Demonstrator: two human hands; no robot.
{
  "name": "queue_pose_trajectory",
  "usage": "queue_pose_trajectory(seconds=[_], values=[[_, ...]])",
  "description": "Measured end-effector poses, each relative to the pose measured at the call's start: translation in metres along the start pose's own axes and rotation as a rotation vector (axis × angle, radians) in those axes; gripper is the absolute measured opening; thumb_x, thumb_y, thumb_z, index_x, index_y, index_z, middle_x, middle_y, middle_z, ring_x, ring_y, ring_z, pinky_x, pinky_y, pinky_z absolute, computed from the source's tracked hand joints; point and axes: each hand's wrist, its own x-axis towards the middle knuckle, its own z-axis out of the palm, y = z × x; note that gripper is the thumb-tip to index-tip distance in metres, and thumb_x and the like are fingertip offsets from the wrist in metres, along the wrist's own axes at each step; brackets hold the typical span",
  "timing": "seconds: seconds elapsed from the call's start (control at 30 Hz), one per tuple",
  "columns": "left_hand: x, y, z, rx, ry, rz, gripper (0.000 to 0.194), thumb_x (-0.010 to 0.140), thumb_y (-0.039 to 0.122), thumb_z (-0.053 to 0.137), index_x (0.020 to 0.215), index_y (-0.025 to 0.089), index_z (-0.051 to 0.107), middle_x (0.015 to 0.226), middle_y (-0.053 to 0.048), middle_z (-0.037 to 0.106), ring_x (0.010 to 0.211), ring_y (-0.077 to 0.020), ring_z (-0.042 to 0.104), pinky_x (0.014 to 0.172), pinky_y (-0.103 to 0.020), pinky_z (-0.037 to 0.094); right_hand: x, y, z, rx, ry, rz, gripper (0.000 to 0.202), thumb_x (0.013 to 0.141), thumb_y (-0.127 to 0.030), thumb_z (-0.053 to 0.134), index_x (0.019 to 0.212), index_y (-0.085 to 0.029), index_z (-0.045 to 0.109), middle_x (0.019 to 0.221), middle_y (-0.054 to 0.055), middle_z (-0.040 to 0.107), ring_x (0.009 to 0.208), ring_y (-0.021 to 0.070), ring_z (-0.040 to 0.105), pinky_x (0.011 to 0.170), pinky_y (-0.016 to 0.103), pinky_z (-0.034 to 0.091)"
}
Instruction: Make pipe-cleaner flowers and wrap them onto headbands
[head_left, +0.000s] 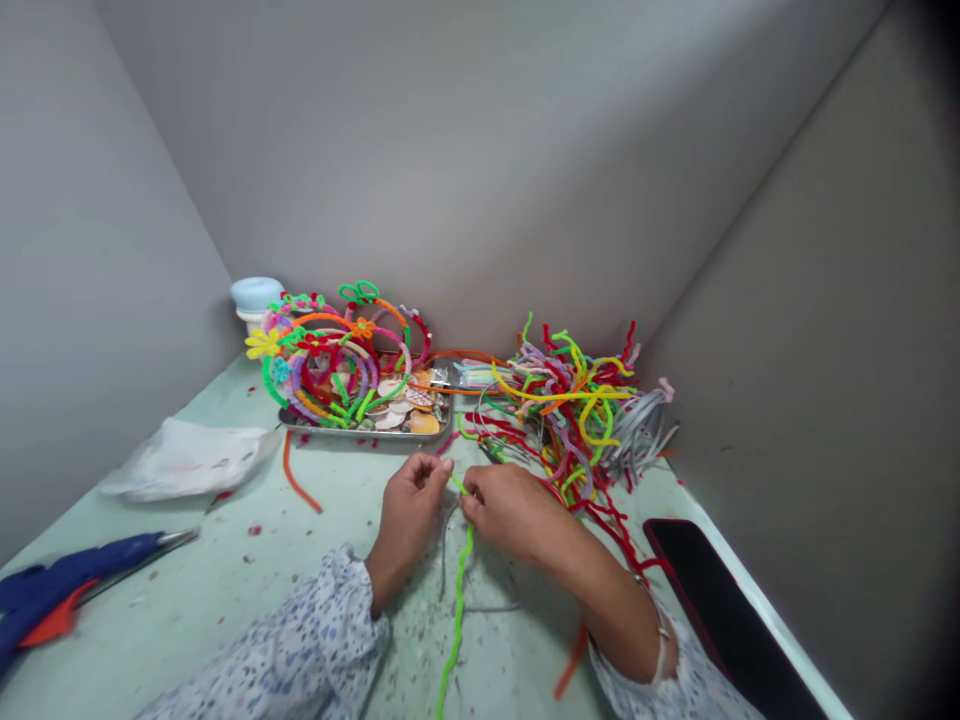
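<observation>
Pipe cleaner (pixel 459 610), lime green, fuzzy: centre of the work area, upper end raised between both hands, the rest running down, slightly wavy, to the lower edge of view.

Left hand (pixel 409 505): thumb and index fingertip pressed together, pinching the upper end; other fingers curled in. Right hand (pixel 506 508): thumb and index finger pinch the same strand just below the left grip; remaining fingers folded, partly hidden. The two hands are near each other, apart. Bracelet (pixel 663 640) on right wrist; both sleeves pale with a blue pattern.

Tabletop (pixel 330 540): pale green, specked. Grey strand (pixel 444 555) beside the green one, a second grey piece (pixel 491 608) lying crosswise to its right. Orange piece (pixel 572 662) by the right forearm.

Beyond the hands, left of centre: metal tray (pixel 360 433) with flat, mostly pale pieces (pixel 397 402) and colourful fuzzy hoops (pixel 337 350), some bearing flowers. Right of centre: tangled multicoloured bundle (pixel 581 400).

Far left: white plastic packet (pixel 195 455); nearer, blue-and-orange tool (pixel 105 565) with metal tip. Right edge: dark phone (pixel 720 605), lying flat.
</observation>
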Motion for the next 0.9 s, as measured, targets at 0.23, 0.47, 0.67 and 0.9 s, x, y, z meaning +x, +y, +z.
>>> queue_pose_trajectory(seconds=[0.23,0.47,0.67,0.9], values=[[0.003,-0.003,-0.002,0.034,-0.063,-0.033,0.030,0.076,0.042,0.063,0.062,0.017,0.053,0.049,0.005,0.044,0.047,-0.0083,0.036,0.047,-0.021,0.028,0.000,0.005,0.002,0.003,0.014,-0.022,0.022,0.083,-0.027,0.046,0.082,-0.019,0.066,0.078,0.008,0.069,0.069,0.0179,0.060,0.053,0.027,0.027],[0.005,-0.002,-0.003,-0.056,-0.100,-0.102,0.032,0.078,0.042,0.061,0.061,0.017,0.049,0.047,0.006,0.041,0.044,-0.0067,0.032,0.044,-0.020,0.025,0.005,0.010,0.006,0.025,0.003,-0.032,0.021,0.082,-0.023,0.046,0.080,-0.018,0.066,0.077,0.008,0.069,0.068,0.0169,0.059,0.053,0.026,0.026],[0.006,-0.007,-0.004,-0.165,-0.142,-0.113,0.031,0.081,0.038,0.058,0.062,0.017,0.045,0.047,0.006,0.039,0.043,-0.0058,0.031,0.044,-0.020,0.025,0.007,0.013,0.007,0.107,-0.007,-0.064,0.019,0.082,-0.024,0.048,0.080,-0.018,0.066,0.078,0.006,0.069,0.069,0.0152,0.057,0.055,0.025,0.027],[0.009,-0.010,-0.004,-0.215,-0.118,-0.114,0.030,0.082,0.038,0.057,0.064,0.017,0.044,0.049,0.007,0.039,0.043,-0.0056,0.031,0.043,-0.019,0.025,0.010,0.017,0.008,0.307,0.007,-0.052,0.014,0.079,-0.024,0.052,0.074,-0.018,0.065,0.070,0.002,0.065,0.061,0.0110,0.051,0.053,0.022,0.026]])
